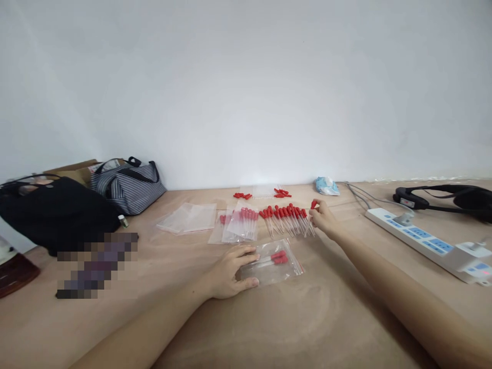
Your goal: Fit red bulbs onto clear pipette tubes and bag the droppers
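My left hand point(231, 271) lies with thumb and fingers apart on the left end of a clear zip bag point(271, 278), pressing it to the table. Inside that bag are a few droppers point(280, 257) with red bulbs, their clear stems toward my palm. My right hand point(323, 219) pinches one dropper point(313, 204), bulb up and stem slanting down, at the right end of a row of loose droppers point(287, 211). Left of the row, filled zip bags point(239, 233) with red-bulbed droppers overlap. Flat, translucent bags point(187, 218) are stacked farther left.
More red bulbs point(282, 193) show near the wall. A power strip point(423, 241), black headset point(446, 200) and blue-white packet point(327, 185) are on the right. At left are a striped bag point(132, 189), black bag point(61, 210) and small bottle point(123, 221).
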A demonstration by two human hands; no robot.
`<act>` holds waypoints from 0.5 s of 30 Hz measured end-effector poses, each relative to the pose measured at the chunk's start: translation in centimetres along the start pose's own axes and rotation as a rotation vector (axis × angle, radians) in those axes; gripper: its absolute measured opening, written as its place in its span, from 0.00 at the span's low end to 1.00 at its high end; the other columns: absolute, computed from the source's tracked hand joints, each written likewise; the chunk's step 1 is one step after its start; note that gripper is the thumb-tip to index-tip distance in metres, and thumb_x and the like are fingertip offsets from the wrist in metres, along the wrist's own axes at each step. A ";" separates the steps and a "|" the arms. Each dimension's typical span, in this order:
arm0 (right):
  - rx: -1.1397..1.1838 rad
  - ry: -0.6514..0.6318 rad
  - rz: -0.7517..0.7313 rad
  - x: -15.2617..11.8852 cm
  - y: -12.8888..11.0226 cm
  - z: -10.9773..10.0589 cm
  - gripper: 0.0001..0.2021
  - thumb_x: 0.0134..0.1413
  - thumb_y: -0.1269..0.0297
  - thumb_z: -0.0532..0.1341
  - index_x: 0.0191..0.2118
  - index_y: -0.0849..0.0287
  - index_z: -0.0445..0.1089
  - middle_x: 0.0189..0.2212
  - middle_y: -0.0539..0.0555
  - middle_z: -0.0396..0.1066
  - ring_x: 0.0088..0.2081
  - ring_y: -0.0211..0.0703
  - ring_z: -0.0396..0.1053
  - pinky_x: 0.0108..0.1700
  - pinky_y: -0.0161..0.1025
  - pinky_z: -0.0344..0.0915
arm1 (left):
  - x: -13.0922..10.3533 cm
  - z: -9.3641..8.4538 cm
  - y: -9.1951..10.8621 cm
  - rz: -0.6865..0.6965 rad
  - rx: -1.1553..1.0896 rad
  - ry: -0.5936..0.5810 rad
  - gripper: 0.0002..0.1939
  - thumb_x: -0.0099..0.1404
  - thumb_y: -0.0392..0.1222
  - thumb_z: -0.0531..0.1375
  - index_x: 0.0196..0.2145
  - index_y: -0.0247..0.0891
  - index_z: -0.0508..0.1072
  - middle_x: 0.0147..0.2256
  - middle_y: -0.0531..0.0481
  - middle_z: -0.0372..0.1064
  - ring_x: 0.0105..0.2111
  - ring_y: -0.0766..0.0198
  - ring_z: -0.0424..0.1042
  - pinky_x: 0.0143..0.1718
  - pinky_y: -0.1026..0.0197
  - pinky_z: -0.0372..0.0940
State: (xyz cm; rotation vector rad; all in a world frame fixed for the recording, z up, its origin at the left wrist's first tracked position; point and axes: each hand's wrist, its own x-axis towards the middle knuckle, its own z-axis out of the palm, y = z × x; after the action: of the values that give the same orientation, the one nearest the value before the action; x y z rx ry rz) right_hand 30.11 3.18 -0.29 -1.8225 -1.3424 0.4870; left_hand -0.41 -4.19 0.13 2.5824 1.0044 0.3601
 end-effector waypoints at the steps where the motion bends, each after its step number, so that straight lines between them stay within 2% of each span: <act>1: 0.089 -0.002 -0.024 -0.8 -0.1 0.2 0.24 0.48 0.66 0.47 0.53 0.63 0.47 0.27 0.50 0.65 0.24 0.37 0.66 0.27 0.34 0.62 | 0.0 0.0 0.0 0.000 0.000 0.004 0.27 0.56 0.52 0.57 0.52 0.40 0.63 0.55 0.44 0.55 0.55 0.52 0.53 0.54 0.47 0.51; 3: 0.319 -0.012 -0.072 -2.4 -0.1 0.8 0.26 0.47 0.64 0.49 0.53 0.61 0.44 0.24 0.46 0.62 0.20 0.36 0.63 0.24 0.34 0.62 | 0.0 0.0 0.0 -0.002 -0.005 0.008 0.27 0.56 0.52 0.57 0.52 0.40 0.63 0.55 0.44 0.55 0.55 0.52 0.53 0.54 0.47 0.52; 6: 0.560 -0.036 -0.085 -4.7 0.0 2.0 0.23 0.42 0.63 0.53 0.47 0.58 0.49 0.22 0.43 0.58 0.19 0.34 0.61 0.24 0.34 0.62 | 0.0 0.0 0.1 -0.002 -0.012 0.000 0.26 0.56 0.51 0.57 0.52 0.41 0.63 0.55 0.44 0.55 0.55 0.52 0.54 0.54 0.47 0.52; 10: 0.721 -0.006 -0.017 -6.4 0.0 3.3 0.20 0.39 0.63 0.56 0.41 0.55 0.50 0.21 0.41 0.57 0.19 0.35 0.61 0.23 0.35 0.63 | 0.0 0.0 0.0 0.013 -0.001 0.012 0.25 0.56 0.51 0.57 0.51 0.41 0.64 0.55 0.44 0.56 0.55 0.52 0.54 0.54 0.47 0.52; 15: 0.832 0.083 0.024 -6.5 -0.1 3.5 0.20 0.37 0.65 0.58 0.39 0.53 0.49 0.23 0.42 0.59 0.21 0.35 0.63 0.23 0.35 0.65 | 0.0 -0.1 0.1 -0.003 0.003 -0.003 0.27 0.57 0.51 0.57 0.52 0.40 0.62 0.55 0.44 0.55 0.55 0.52 0.53 0.54 0.48 0.51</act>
State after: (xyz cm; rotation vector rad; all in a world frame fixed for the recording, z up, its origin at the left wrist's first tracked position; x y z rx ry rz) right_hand 25.20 -1.51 -3.34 -1.1476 -0.8609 0.8230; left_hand -0.37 -4.19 0.22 2.5833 1.0087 0.3540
